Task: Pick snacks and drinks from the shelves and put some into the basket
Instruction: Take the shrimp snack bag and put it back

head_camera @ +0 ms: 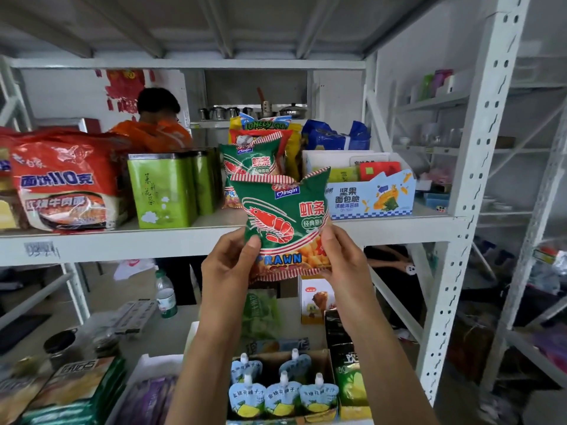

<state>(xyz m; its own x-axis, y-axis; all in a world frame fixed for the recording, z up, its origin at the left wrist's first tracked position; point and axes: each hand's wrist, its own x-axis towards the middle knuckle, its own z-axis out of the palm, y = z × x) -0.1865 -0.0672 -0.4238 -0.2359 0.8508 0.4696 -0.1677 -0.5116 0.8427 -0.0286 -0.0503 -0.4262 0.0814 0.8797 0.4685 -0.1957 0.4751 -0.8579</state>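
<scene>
Both hands' grip [288, 259] around prawn bag [283, 219]

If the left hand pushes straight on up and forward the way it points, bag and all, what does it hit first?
Probably the second prawn cracker bag standing on the shelf just behind the held prawn cracker bag. The left hand points that way, though depth is hard to judge.

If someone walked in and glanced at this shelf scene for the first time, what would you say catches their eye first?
First, the green prawn cracker bag held up in the centre by both hands, the left hand and right hand gripping its lower corners. Behind it a matching bag stands on the middle shelf, with a big red noodle pack at far left. Below, blue spouted drink pouches sit in a box.
</scene>
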